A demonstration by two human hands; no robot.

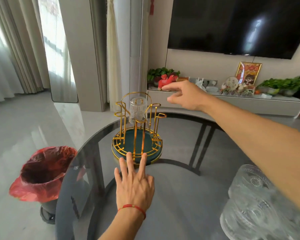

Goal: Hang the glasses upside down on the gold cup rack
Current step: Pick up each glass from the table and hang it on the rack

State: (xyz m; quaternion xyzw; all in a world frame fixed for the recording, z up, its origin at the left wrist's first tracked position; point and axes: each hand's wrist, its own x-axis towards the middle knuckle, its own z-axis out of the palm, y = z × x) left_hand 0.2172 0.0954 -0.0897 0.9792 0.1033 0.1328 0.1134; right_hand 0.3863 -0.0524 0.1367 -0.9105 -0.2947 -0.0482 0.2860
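The gold cup rack [123,118] stands on a dark green round tray [156,157] near the far edge of the table. One clear ribbed glass [137,110] hangs upside down on a far peg. My left hand [134,184] lies flat on the table, fingers spread, fingertips touching the tray's front rim. My right hand [185,96] hovers in the air to the right of the rack's top, fingers apart and empty. Two more embossed clear glasses [253,201] stand at the lower right, partly under my right forearm.
The round dark glass table [180,213] fills the foreground. A bin with a red bag [42,172] stands on the floor to the left. A TV cabinet with plants and ornaments [232,99] runs along the far wall.
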